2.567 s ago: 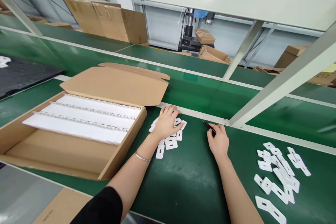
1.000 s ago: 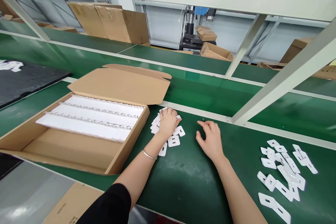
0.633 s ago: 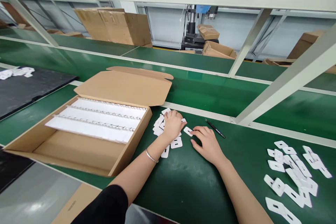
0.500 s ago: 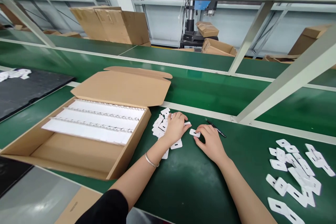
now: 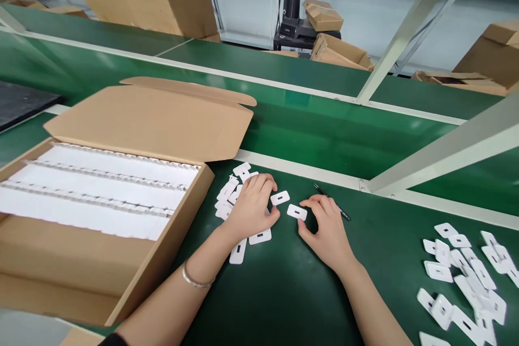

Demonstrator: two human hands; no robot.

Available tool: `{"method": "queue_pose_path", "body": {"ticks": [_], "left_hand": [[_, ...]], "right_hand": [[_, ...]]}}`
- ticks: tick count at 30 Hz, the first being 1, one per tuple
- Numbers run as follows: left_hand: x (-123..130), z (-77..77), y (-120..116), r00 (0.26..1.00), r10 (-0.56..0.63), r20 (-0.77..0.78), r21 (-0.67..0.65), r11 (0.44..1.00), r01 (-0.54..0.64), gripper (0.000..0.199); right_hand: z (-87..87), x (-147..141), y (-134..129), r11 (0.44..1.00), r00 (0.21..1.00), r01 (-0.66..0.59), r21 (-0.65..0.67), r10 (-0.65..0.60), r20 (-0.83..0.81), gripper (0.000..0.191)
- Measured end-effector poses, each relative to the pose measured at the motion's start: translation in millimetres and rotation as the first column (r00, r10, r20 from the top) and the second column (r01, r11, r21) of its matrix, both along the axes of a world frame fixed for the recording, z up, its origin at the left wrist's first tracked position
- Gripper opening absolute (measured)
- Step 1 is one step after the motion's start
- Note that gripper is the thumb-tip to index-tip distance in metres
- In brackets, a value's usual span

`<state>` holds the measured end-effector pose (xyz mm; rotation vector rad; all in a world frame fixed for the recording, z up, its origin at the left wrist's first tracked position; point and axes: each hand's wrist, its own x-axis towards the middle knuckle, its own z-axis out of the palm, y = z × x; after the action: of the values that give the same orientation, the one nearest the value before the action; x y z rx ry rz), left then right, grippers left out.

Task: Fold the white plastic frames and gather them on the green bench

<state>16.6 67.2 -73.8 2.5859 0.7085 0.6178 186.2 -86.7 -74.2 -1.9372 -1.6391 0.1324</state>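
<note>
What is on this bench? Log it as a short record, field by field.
Left hand: palm down on a pile of small white slotted plastic tags
Right hand: fingertips beside a single white tag
Behind right hand: thin black pen
Left side: open brown cardboard box holding white rows
Far right: scattered white tags
Surface: green mat

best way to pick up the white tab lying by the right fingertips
The tab lies flat on the green mat, so probably pinch its long edges from above. The right hand is nearest; its fingertips already touch the tab's right end.
</note>
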Motion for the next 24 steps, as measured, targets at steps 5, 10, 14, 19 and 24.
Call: {"method": "queue_pose_path", "body": {"ticks": [5, 10, 14, 19, 24], "left_hand": [[-1.8, -0.6, -2.2, 1.0, 0.003, -0.008, 0.019, 1.0, -0.003, 0.023], [-2.4, -0.7, -4.0, 1.0, 0.015, -0.016, 0.011, 1.0, -0.015, 0.019], [-3.2, -1.0, -4.6, 1.0, 0.012, -0.015, -0.007, 1.0, -0.012, 0.018], [-2.9, 1.5, -6.3, 0.999, -0.042, -0.008, -0.007, 0.999, 0.042, 0.019], [-1.7, 4.0, -8.3, 0.996, -0.09, -0.008, -0.001, 0.996, 0.09, 0.018]], "right_hand": [[2.9, -1.1, -1.1, 1.0, 1.0, -0.007, -0.029, 0.006, -0.024, 0.022], [5.4, -1.7, -3.4, 0.999, 0.999, 0.032, -0.036, -0.032, -0.016, 0.012], [9.7, -2.6, -5.7, 1.0, 0.999, -0.004, -0.021, 0.003, -0.048, 0.026], [16.4, -5.2, -6.3, 0.998, 0.99, -0.063, 0.009, 0.063, -0.129, 0.017], [22.4, -6.0, -6.6, 0.991, 0.964, -0.131, 0.033, 0.136, -0.229, 0.015]]}}
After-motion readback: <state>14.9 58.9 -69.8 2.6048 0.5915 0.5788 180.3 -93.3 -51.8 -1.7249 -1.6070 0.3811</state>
